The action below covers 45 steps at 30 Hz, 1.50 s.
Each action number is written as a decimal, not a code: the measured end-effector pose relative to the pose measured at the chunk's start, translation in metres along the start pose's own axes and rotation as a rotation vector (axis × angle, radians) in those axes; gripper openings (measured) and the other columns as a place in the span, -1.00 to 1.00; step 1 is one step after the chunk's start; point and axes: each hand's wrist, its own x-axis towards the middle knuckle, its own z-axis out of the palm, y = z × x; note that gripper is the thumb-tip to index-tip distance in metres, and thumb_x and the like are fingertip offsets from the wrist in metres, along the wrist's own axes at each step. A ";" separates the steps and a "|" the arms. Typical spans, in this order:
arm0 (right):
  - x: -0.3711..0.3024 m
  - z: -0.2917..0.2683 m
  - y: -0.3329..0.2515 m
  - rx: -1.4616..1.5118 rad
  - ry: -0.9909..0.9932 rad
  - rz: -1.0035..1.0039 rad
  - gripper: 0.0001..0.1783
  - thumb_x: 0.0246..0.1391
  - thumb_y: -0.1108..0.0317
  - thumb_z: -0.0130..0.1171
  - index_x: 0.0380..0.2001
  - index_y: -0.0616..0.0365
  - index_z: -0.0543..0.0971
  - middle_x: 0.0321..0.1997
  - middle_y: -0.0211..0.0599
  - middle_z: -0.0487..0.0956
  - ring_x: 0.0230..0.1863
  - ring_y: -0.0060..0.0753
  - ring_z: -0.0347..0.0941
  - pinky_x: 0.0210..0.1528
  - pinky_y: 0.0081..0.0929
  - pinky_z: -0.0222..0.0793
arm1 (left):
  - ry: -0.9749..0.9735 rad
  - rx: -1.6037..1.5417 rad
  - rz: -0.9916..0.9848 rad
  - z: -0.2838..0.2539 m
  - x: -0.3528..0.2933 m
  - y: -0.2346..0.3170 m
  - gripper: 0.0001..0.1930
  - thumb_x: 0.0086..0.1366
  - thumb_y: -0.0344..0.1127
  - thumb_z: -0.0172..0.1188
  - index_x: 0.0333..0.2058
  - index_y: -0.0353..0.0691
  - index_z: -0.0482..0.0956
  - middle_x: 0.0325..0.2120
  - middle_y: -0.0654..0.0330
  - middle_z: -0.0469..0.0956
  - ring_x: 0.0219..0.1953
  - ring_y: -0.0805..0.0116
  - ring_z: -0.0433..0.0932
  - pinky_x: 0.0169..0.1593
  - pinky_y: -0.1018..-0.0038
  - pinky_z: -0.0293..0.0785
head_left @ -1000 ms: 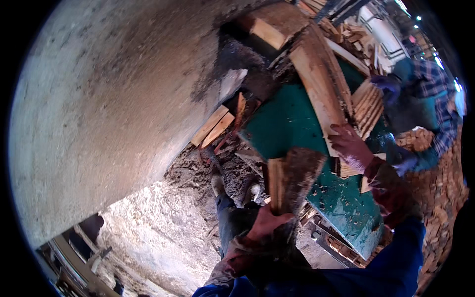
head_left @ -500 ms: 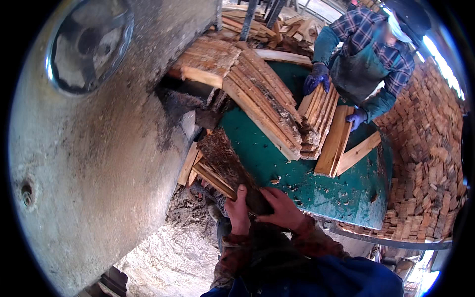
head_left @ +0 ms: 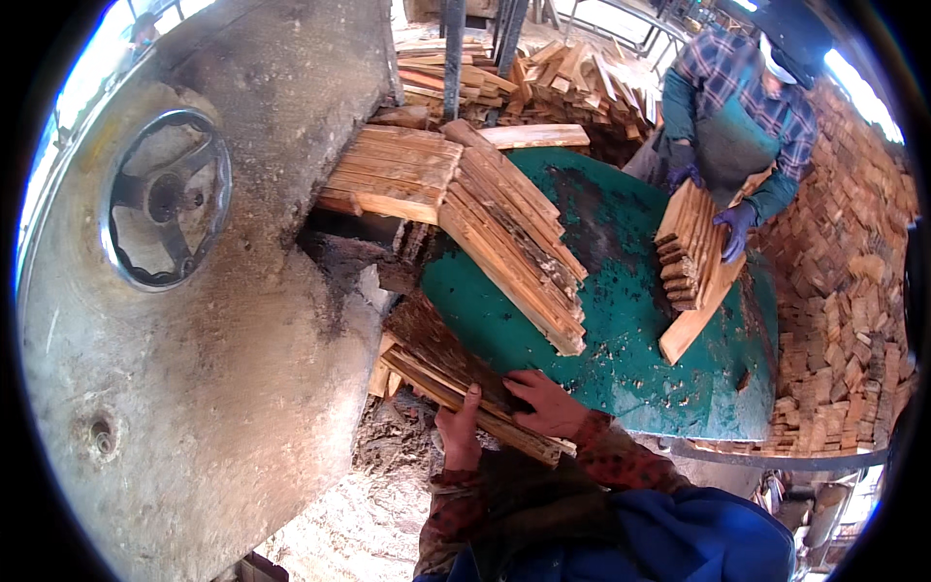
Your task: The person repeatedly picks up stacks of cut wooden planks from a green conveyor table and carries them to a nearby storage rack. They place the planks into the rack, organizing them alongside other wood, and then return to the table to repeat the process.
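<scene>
Seemingly, bark-faced brown wooden boards [head_left: 456, 364] are steadied beside the left edge of the scuffed green table [head_left: 640, 383], clasped by half-curled left hand [head_left: 460, 432] and right hand [head_left: 550, 405], even support being needed next.

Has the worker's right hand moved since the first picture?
Yes, inward: the right hand has come off the boards on the green table and now holds dark rough wood by the table's near edge.
</scene>
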 end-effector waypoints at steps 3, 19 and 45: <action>0.002 -0.007 0.000 -0.062 0.007 -0.018 -0.36 -0.08 0.25 0.21 0.09 0.29 0.40 0.14 0.06 0.33 0.15 0.08 0.24 0.18 -0.14 0.23 | -0.007 -0.023 0.039 0.007 0.001 -0.002 -0.55 0.18 -0.36 0.32 0.00 -0.43 0.43 -0.12 0.12 0.52 -0.15 0.33 0.51 -0.05 0.39 0.47; 0.037 -0.106 0.064 -0.195 0.550 0.206 -0.63 0.00 0.35 0.24 -0.10 0.23 0.54 -0.12 -0.02 0.53 -0.11 0.03 0.48 -0.10 -0.21 0.43 | 0.068 -0.015 -0.159 0.004 0.005 -0.007 -0.43 0.15 -0.36 0.37 0.09 -0.42 0.36 -0.04 0.12 0.48 -0.09 0.32 0.46 0.04 0.39 0.41; 0.251 -0.022 -0.027 -0.272 0.229 -0.248 -0.43 -0.06 0.30 0.26 0.04 0.27 0.42 0.08 -0.02 0.38 0.14 0.06 0.27 0.16 -0.19 0.28 | 0.176 0.068 -0.120 0.008 0.008 -0.007 -0.68 0.02 -0.32 0.46 -0.28 -0.35 0.62 -0.37 0.26 0.61 -0.39 0.49 0.53 -0.26 0.51 0.49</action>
